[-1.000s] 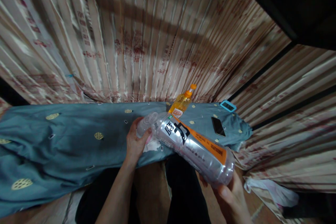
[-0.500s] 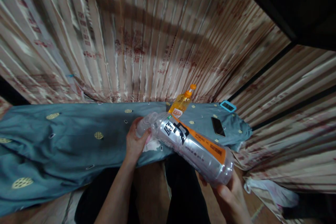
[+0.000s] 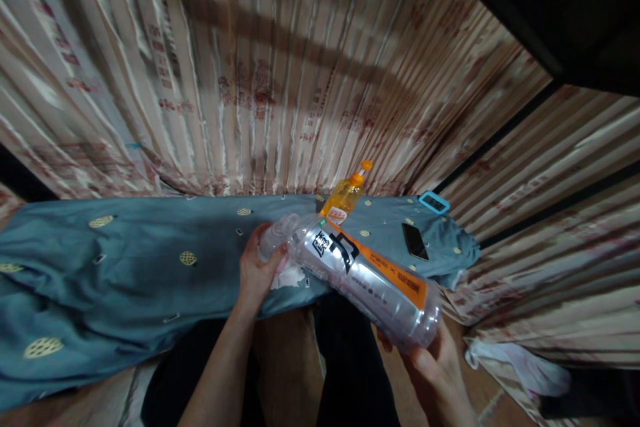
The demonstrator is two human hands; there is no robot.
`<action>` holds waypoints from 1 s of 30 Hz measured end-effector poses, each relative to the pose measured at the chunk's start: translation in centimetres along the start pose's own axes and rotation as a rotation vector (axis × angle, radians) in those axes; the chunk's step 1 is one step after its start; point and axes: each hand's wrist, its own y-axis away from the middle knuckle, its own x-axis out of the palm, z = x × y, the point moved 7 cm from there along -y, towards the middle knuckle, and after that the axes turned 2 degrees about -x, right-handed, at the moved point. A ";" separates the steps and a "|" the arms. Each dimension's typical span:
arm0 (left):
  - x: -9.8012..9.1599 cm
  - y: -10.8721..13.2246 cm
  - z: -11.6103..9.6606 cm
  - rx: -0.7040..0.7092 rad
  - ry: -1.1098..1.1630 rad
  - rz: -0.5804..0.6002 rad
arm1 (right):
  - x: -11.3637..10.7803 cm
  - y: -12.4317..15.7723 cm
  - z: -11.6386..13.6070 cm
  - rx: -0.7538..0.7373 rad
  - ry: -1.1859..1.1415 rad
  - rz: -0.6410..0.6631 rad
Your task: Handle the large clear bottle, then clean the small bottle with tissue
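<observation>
My right hand point(image 3: 437, 367) grips a large clear plastic bottle point(image 3: 377, 287) near its base. The bottle has an orange and silver label with black characters, and it tilts with its neck down to the left. My left hand point(image 3: 256, 270) is closed around a small clear plastic container point(image 3: 271, 241), perhaps a small bottle. The large bottle's neck meets or overlaps the small container's top; whether they touch I cannot tell. Any liquid passing between them is not visible. A crumpled white tissue point(image 3: 291, 277) lies just below my left hand, with something pink beside it.
Behind the large bottle stands an orange pump bottle point(image 3: 345, 197) of yellow liquid. A black phone point(image 3: 415, 241) and a blue-rimmed device point(image 3: 434, 203) lie to the right on the green patterned cloth point(image 3: 140, 247). Pleated curtains point(image 3: 280, 80) hang behind and at the right.
The large bottle's base has shifted very slightly left and my right hand with it. My left hand and the small container hold nearly the same place.
</observation>
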 end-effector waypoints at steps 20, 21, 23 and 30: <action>0.0 0.1 -0.4 0.022 -0.011 0.009 | -0.2 -0.6 -0.1 -0.020 -0.037 -0.012; 0.0 0.1 -0.4 0.022 -0.010 0.009 | -0.2 -0.6 -0.2 -0.014 -0.045 -0.019; 0.0 0.1 -0.5 0.026 -0.006 0.011 | -0.1 -0.6 -0.1 -0.001 -0.054 -0.024; -0.1 0.2 -0.2 0.001 -0.003 0.002 | 0.2 -0.6 0.4 -0.014 -0.050 -0.017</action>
